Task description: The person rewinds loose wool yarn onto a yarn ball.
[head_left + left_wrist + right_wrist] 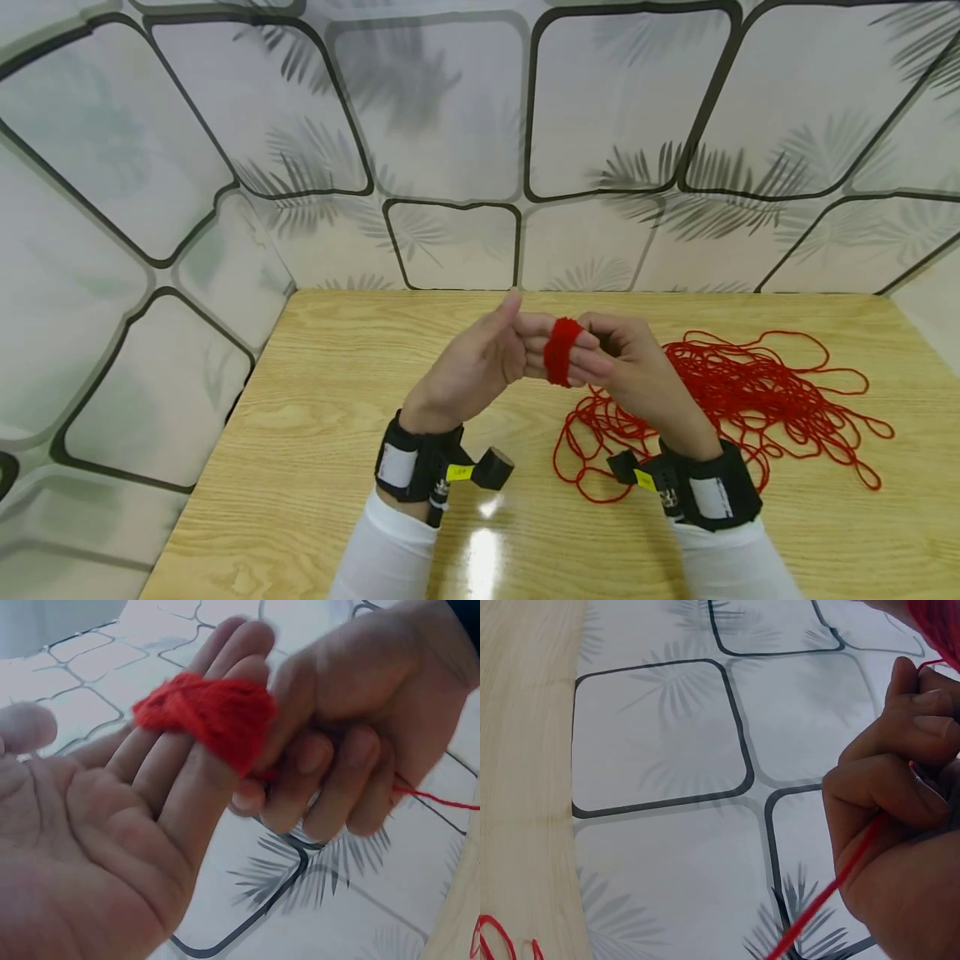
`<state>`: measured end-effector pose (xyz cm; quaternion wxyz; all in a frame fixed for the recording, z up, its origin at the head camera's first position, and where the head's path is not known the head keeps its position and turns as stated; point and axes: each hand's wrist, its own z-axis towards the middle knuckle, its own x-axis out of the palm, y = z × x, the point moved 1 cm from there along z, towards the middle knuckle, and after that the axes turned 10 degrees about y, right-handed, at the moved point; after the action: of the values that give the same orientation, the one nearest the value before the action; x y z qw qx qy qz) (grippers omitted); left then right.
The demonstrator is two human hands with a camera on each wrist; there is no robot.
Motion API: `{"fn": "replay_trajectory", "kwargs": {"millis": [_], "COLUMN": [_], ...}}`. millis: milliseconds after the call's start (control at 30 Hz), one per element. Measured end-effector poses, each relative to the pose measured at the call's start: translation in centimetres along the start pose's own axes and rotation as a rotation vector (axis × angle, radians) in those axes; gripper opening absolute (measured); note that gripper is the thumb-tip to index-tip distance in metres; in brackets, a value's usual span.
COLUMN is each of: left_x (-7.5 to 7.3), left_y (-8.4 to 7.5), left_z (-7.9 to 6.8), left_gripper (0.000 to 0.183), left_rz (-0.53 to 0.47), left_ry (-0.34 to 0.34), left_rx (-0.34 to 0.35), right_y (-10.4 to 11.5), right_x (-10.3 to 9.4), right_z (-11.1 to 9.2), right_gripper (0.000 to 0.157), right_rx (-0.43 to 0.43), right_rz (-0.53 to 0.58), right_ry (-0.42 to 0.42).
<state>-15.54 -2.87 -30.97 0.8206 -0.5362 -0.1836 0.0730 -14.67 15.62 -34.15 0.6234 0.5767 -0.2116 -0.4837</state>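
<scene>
While the left hand sticks straight fingers through the red coil mid-frame, I'd go easy with the right hand: its grip's curled round the strand, so light, even tension, and watch the pile, frame right, for snags.

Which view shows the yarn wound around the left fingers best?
Left wrist: the wound yarn appears close up, with overlapping wraps visible. Head shows it smaller, as a band; right wrist catches only part, cut off at the top right corner.
</scene>
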Motion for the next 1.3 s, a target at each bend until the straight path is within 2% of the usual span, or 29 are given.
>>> {"fn": "replay_trajectory", "kwargs": {"millis": [100,200,267,467,600,733,1000,1067,1133,1200,1300], "left_x": [-0.6,-1.1,-1.2,-0.9,-0.6,-0.5,-0.3,-0.3,-0.2,-0.2,-0.2], "left_y": [0.1,0.2,0.1,-0.3,-0.5,-0.5,-0.4,-0.3,-0.2,-0.1,0.0], "left_z": [-0.1,-0.1,-0.1,0.1,0.2,0.2,0.3,0.4,0.3,0.2,0.0], "left_gripper": [0.071,0.068,0.067,0.069,0.069,0.067,0.065,0.066,0.067,0.068,0.071], "left_rz": [-0.126,-0.204,-0.199,0.014,0.062,0.098,0.159,0.230,0.326,0.418,0.496], "left_ry": [-0.072,-0.143,-0.202,-0.331,-0.355,-0.360,-0.321,-0.328,-0.332,-0.323,-0.259], "left_rx": [0.101,0.180,0.181,0.060,0.027,0.027,0.029,-0.002,-0.067,-0.156,-0.299], "right_y": [-0.1,0.3,0.7,1.8,1.8,1.8,1.9,2.2,2.5,2.9,3.4], "right_x": [0.3,0.4,0.4,0.0,-0.1,0.1,0.7,0.7,0.6,0.5,0.3], "right_z": [0.1,0.0,-0.2,-0.7,-0.8,-0.8,-0.6,-0.6,-0.7,-0.9,-1.1], "right_gripper": [0.016,0.016,0.018,0.018,0.017,0.018,0.019,0.019,0.018,0.016,0.014], "right_rx": [0.049,0.084,0.100,0.134,0.145,0.147,0.127,0.129,0.130,0.123,0.116], "right_rz": [-0.059,-0.147,-0.199,-0.302,-0.307,-0.316,-0.355,-0.366,-0.370,-0.355,-0.315], "right_ry": [0.031,0.055,0.056,-0.010,-0.002,0.031,0.062,0.064,0.061,0.050,0.022]}}
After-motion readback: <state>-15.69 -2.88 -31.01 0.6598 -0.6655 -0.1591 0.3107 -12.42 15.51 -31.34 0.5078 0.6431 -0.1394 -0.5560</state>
